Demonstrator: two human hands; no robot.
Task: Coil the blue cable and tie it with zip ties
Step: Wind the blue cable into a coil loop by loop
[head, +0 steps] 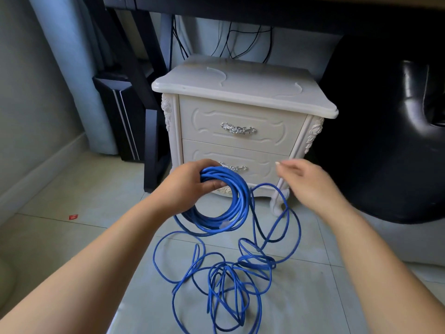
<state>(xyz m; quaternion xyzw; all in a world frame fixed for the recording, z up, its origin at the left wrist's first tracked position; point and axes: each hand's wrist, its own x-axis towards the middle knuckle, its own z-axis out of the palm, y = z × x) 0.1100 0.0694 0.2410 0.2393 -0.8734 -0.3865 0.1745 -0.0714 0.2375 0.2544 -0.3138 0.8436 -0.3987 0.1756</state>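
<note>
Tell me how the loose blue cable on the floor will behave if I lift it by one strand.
Probably floppy: the blue cable lies in slack loops on the floor tiles, so it should sag and trail. Likely to snag, since the strands cross in a tangle. Perhaps slightly springy: the turns gripped in the left hand look evenly round.

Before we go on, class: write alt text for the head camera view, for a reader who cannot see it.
A person's left hand grips a partly wound coil of blue cable, with the right hand raised beside it. The rest of the cable lies in loose, tangled loops on the tiled floor by a white nightstand.
</note>
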